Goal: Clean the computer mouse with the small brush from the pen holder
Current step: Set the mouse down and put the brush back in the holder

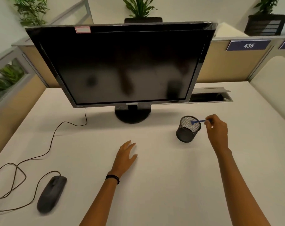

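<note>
So my right hand (217, 128) was out by the pen holder (185, 135), arm stretched fwd across the desk (154, 185), wrist bent a bit, thumb & fingertips pinching the back end of the small brush (198, 121). The blue brush lay roughly level, its wider tip pointing left over the holder's open mouth. Holder was black mesh, just right of the monitor (122, 62) base.

Left hand (126, 154) was low over the middle of the desk, palm down, fingers relaxed & close together, thumb out to the side, holding nothing. Couldn't tell if it touched the desk tbh. Black band (112, 177) on that wrist.

Mouse (51, 193) sat well apart from both hands, near the bottom-left, w/ its cable (53, 137) looping off twd the monitor.
</note>
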The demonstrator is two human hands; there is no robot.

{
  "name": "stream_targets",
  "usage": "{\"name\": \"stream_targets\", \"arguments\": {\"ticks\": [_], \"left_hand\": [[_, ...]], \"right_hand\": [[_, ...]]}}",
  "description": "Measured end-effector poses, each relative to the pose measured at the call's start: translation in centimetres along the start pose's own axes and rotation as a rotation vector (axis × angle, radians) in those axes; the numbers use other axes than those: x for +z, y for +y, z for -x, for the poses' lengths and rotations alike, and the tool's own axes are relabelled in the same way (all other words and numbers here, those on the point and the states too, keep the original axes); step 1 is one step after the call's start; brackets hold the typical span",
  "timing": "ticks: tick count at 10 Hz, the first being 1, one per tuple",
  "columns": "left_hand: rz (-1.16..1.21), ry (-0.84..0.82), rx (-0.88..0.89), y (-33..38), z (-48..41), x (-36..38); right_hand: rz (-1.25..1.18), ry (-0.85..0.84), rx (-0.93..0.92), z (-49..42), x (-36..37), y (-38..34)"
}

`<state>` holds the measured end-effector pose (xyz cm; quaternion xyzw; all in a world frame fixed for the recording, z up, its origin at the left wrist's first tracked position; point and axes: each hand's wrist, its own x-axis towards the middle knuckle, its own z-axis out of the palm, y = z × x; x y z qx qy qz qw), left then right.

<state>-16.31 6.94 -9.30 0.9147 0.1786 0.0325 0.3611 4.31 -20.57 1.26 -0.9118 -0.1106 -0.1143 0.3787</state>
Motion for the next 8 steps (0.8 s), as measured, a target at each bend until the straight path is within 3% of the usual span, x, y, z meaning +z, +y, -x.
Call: {"name": "stream_targets", "arguments": {"ticks": [2,4,6,7,8], "left_hand": [[-0.048,-0.007,-0.004,-0.2,-1.1,1.0],[-0.069,-0.013,0.001,-0.6,-1.1,1.0],[-0.094,-0.028,0.014,-0.3,-0.8,0.2],[-0.043,-0.037,0.024,0.0,-0.2,-0.9],[-0.040,-0.015,0.051,0.3,-0.1,-2.0]], "right_hand": [[0.207,-0.242,-0.022,-2.5,1.9,0.0],[0.296,-0.320,-0.063,-3.2,2.3,-0.4],[0.307,-0.212,0.058,-3.3,2.0,-1.2],[0.187,-0.022,0.127,-2.5,1.4,-1.6],[0.088,-0.005,0.073,-1.8,1.4,-2.6]]}}
